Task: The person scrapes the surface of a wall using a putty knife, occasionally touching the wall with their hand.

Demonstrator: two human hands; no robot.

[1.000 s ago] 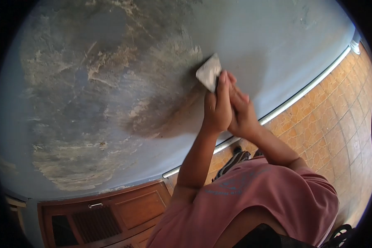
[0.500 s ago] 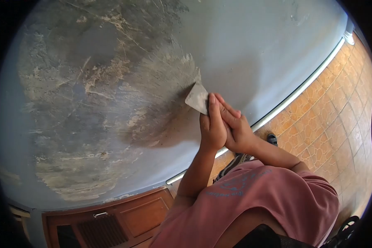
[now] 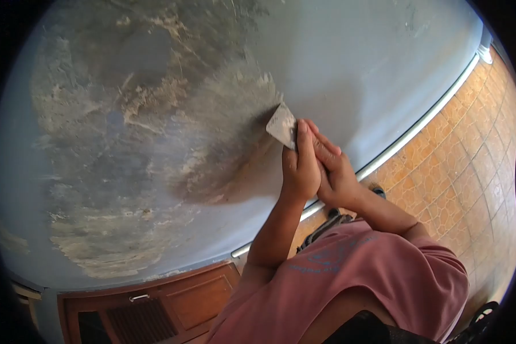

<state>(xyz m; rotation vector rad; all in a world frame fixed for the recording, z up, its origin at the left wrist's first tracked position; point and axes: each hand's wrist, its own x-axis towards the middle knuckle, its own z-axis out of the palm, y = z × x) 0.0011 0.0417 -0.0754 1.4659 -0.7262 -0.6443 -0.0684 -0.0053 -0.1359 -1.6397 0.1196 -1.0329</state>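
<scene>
A putty knife [image 3: 282, 127] has its metal blade against the wall [image 3: 327, 57], at the right border of a rough, scraped patch [image 3: 212, 114]. Around its handle, mostly hidden by fingers, my left hand [image 3: 301, 169] is closed, one finger stretched toward the blade. My right hand [image 3: 338, 175] is closed too, pressed up to the left one and gripping the same handle from the right. Grey and tan plaster shows in the patch, while smooth blue-grey paint surrounds it. Shadows of the hands and tool fall on the wall.
A pale pipe or trim [image 3: 418, 129] runs along the foot of the wall. Orange patterned floor tiles [image 3: 441, 189] spread to the right. At the lower left is a brown wooden door [image 3: 200, 298] with a metal handle [image 3: 139, 298].
Both hands and the putty knife have shifted slightly up and to the right in view. The blade is tilted a little differently, and the grip is unchanged.
</scene>
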